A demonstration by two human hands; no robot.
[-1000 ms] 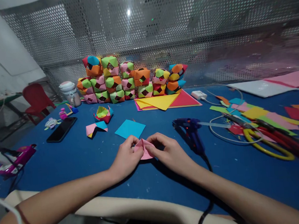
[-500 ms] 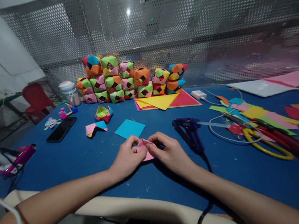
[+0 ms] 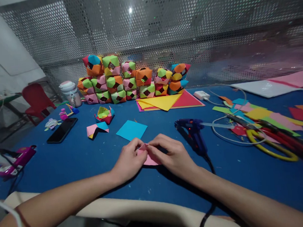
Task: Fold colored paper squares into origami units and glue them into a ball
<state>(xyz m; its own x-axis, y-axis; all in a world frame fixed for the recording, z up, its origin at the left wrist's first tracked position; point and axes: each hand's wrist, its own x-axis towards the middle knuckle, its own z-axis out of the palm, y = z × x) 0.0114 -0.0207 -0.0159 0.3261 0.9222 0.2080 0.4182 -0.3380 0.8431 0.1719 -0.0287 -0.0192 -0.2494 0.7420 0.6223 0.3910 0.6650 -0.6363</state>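
Between my two hands is a partly folded sheet of pink paper (image 3: 152,159), low over the blue table (image 3: 94,181). My left hand (image 3: 130,159) pinches its left side between thumb and fingers. Thumb and fingertips of my right hand (image 3: 171,152) close on the upper fold, meeting the left fingertips near the peak. The fingers hide part of the creases. Just beyond lies a flat blue paper square (image 3: 132,130). A pink, blue and yellow folded piece (image 3: 97,129) and an open multicoloured paper unit (image 3: 104,115) rest farther left.
Stacked paper cubes (image 3: 115,84) stand at the back beside yellow and red sheets (image 3: 163,102). A glue gun (image 3: 195,134) with its cord is right of my hands. Scissors (image 3: 272,149) and paper scraps (image 3: 280,121) lie farther right; a phone (image 3: 62,130) and power strip (image 3: 16,162) sit left.
The pink paper's fold has shifted; more of its lower flap shows below my fingers. My right fingertips have moved slightly up and left, closer to the left ones.
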